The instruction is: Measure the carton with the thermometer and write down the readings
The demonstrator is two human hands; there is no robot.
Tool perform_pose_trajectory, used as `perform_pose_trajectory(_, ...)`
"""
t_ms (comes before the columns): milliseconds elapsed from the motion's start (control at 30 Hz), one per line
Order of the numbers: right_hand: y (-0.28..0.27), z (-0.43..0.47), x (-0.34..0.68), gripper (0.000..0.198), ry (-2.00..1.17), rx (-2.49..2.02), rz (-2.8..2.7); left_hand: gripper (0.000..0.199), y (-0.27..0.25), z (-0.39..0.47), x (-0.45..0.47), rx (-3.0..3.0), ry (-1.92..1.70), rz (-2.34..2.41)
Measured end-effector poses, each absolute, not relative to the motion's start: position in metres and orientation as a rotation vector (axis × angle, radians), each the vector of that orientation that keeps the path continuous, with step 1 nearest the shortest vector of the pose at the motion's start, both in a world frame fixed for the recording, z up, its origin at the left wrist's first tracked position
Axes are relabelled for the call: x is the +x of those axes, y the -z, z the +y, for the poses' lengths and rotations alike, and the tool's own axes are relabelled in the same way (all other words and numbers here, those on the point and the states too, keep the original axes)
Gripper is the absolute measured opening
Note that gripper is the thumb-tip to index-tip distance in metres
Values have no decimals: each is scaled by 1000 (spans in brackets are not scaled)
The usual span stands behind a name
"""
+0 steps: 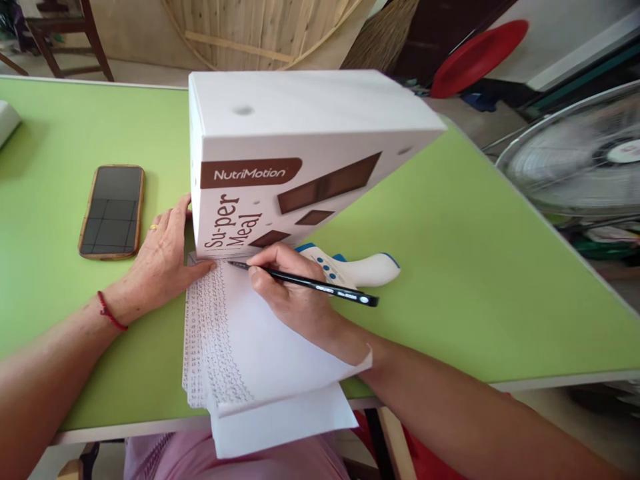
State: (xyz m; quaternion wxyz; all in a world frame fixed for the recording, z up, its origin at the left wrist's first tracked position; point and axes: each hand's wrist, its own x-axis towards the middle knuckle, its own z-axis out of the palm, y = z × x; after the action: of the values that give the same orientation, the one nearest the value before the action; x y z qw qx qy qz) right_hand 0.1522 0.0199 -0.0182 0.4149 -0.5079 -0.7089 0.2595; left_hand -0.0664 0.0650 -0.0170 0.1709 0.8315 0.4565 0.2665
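My right hand [295, 287] grips a black pen [320, 287], its tip over the top of a sheet of paper [280, 360]. Rows of small handwriting run down the left part of that sheet, which lies on several other papers. My left hand [170, 250] rests with fingers stretched out beside a white box [320, 100] marked "NutriMotion Su-per Meal". The thumb touches the paper's top left; some fingertips are hidden by the box. The box stands on the table just beyond the papers. Partly behind my right hand lies a white and blue infrared thermometer [370, 270].
A phone in a brown case [111, 210] lies left of my left hand on the green table [450, 267]. A white object [7, 121] is at the far left edge. Beyond the table are a fan [580, 153], a red basin [480, 57] and a wooden chair [70, 37].
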Motion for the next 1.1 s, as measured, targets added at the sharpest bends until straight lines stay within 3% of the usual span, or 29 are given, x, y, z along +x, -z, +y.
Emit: perform_pose_trajectory(1100,21,21,155,9,-592,-1210,-1737,75,15,66,-65,2332,-714,1325)
